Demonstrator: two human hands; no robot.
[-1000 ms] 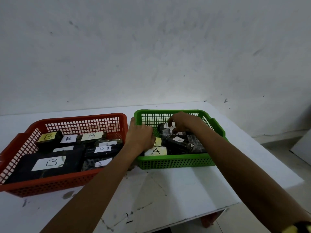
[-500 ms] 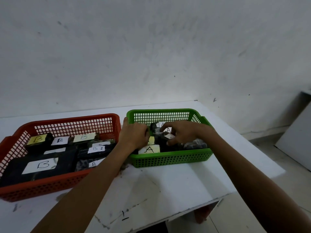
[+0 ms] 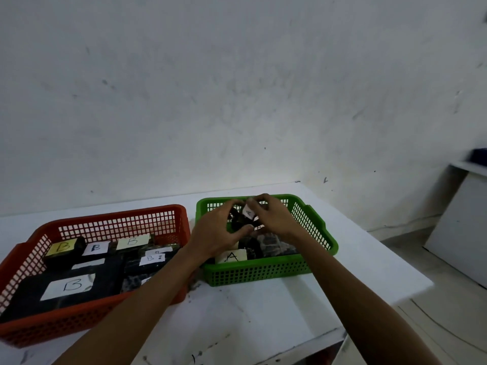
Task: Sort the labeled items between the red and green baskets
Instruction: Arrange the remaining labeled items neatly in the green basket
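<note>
A green basket [image 3: 319, 227] on the right holds dark items with labels marked A, one label [image 3: 232, 256] near its front wall. A red basket [image 3: 105, 217] on the left holds several dark items labelled B, the largest [image 3: 71, 285] at the front. Both of my hands are raised over the green basket and grip one small dark item with a white A label [image 3: 248, 212]. My left hand [image 3: 218, 230] holds its left side and my right hand [image 3: 271, 217] pinches its top and right side. The item's body is mostly hidden by my fingers.
The baskets sit side by side on a white table [image 3: 250, 312] against a white wall. The table's right edge and front corner are close to the green basket. A white board [image 3: 458, 227] leans on the floor at far right.
Both hands have come together and lifted the small A-labelled item up out of the pile in the green basket. The camera has shifted right.
</note>
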